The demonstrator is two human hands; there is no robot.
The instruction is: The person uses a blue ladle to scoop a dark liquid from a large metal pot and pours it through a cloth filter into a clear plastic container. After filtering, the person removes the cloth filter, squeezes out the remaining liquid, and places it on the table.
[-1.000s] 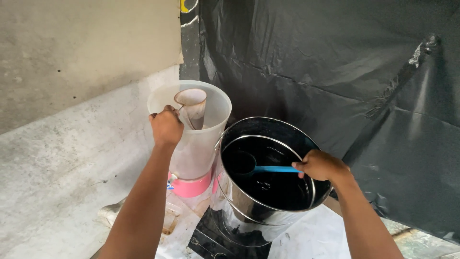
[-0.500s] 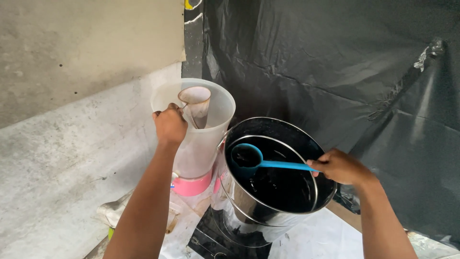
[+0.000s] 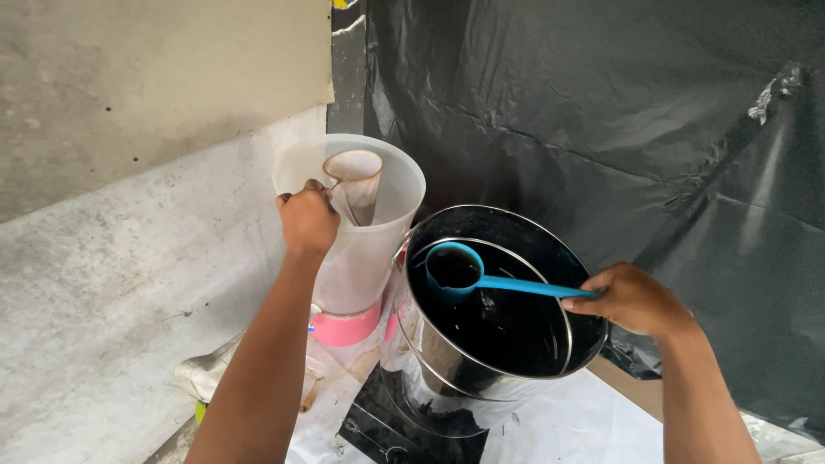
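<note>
Black plastic sheeting (image 3: 601,112) hangs behind both my hands, filling the wall beyond the pot. Below and just left of my right hand (image 3: 632,299) stands a steel pot (image 3: 481,391) of dark liquid, resting on a black cooktop (image 3: 387,430). Touching the pot's left side, under my left hand (image 3: 308,219), stands a translucent plastic pitcher (image 3: 361,258) on a pink base (image 3: 344,328). My left hand is closed at the pitcher's rim, holding the handle of a cloth strainer (image 3: 354,176) that hangs inside it. My right hand is closed round the handle end of a blue ladle (image 3: 468,273); its bowl, dark with liquid, is held above the pot's surface, left of my grip.
</note>
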